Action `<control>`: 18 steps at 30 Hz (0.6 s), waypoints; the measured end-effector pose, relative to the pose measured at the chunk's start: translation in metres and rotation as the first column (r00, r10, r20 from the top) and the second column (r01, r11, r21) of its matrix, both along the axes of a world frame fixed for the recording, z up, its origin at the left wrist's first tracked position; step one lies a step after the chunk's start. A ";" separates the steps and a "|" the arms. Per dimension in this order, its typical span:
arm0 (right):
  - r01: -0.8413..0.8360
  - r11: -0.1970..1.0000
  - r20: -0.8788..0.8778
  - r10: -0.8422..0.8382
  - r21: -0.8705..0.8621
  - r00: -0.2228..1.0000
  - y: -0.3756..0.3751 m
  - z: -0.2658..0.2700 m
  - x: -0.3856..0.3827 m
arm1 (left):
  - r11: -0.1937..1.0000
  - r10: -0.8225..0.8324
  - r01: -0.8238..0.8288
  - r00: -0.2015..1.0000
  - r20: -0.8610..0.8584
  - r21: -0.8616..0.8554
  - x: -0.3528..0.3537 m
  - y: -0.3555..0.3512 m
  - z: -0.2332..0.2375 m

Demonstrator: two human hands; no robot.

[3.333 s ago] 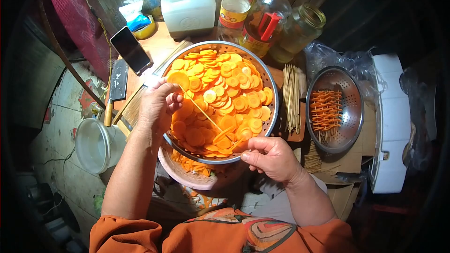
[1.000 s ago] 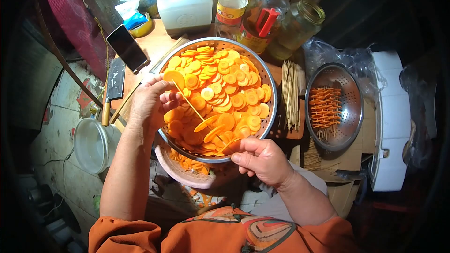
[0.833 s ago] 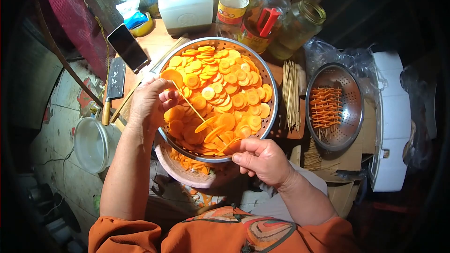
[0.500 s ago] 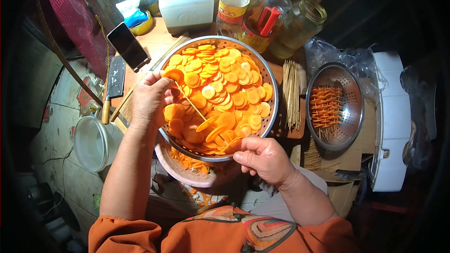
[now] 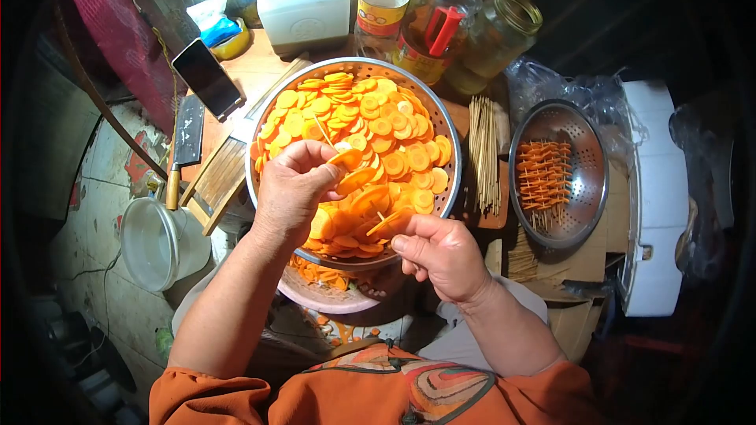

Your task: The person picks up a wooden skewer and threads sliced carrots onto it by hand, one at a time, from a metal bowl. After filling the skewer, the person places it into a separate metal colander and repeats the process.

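A large metal colander (image 5: 429, 96) heaped with round carrot slices (image 5: 394, 122) is in front of me. Over the heap, my left hand (image 5: 293, 189) pinches a carrot slice (image 5: 346, 159) threaded on a thin wooden skewer (image 5: 324, 132), whose tip sticks out above the fingers. Several more slices sit spaced along this skewer, slanting down to the right. At its lower end, my right hand (image 5: 447, 258) is closed on the edge of another carrot slice (image 5: 390, 225). The part of the skewer between the slices is mostly hidden.
To the right, a smaller colander (image 5: 584, 169) holds finished-looking carrot skewers (image 5: 543, 177), beside loose bamboo skewers (image 5: 483, 153). At left are a wooden slicer (image 5: 220, 177), cleaver (image 5: 187, 138), phone (image 5: 206, 79) and bucket (image 5: 161, 244). A jug (image 5: 303, 12) and bottles (image 5: 383, 4) stand behind.
My left hand has moved right and down along the skewer, bringing its carrot slice closer to the others. My right hand stays nearly in place. The wooden slicer shows more.
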State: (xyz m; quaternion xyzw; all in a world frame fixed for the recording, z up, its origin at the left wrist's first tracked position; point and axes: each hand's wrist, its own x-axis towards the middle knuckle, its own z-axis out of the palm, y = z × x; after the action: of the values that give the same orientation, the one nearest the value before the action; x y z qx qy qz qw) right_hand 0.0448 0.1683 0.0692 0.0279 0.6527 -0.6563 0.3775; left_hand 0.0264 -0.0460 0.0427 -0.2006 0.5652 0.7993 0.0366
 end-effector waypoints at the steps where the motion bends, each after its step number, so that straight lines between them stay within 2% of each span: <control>1: 0.001 1.000 0.001 -0.001 0.001 1.000 0.000 0.001 0.000 | 1.000 0.018 -0.018 1.000 0.000 0.010 0.000 0.004 0.002; 10: 0.013 1.000 0.004 -0.013 -0.003 1.000 0.001 0.005 -0.003 | 1.000 0.024 -0.024 1.000 -0.014 -0.009 -0.001 0.007 0.004; 12: 0.084 0.996 -0.015 -0.084 -0.024 0.996 0.003 0.009 -0.005 | 1.000 0.018 -0.019 1.000 -0.021 -0.010 -0.005 0.006 0.008; 14: 0.137 0.988 -0.021 -0.139 -0.065 0.990 0.006 0.013 -0.009 | 0.995 -0.022 0.013 0.995 -0.092 -0.095 -0.010 0.002 0.010; 15: 0.188 0.976 -0.026 -0.192 -0.106 0.981 0.008 0.015 -0.010 | 0.983 -0.002 -0.027 0.987 -0.159 -0.181 -0.014 0.003 0.003; 16: 0.199 0.974 -0.023 -0.202 -0.111 0.979 0.010 0.015 -0.011 | 0.951 -0.062 0.011 0.986 -0.156 -0.308 -0.016 0.003 -0.006; 17: 0.201 0.973 -0.023 -0.205 -0.109 0.979 0.011 0.015 -0.011 | 0.903 -0.121 0.048 0.982 -0.145 -0.428 -0.018 0.003 -0.012; 18: 0.212 0.969 -0.015 -0.215 -0.128 0.976 0.012 0.013 -0.011 | 0.780 -0.235 0.130 0.967 -0.095 -0.612 -0.017 0.006 -0.015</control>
State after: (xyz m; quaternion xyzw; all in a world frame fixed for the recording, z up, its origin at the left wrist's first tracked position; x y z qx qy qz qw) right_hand 0.0342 0.1806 0.0824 0.0645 0.6087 -0.7333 0.2961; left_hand 0.0095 -0.0397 0.0277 -0.0786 0.8070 0.5853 0.0012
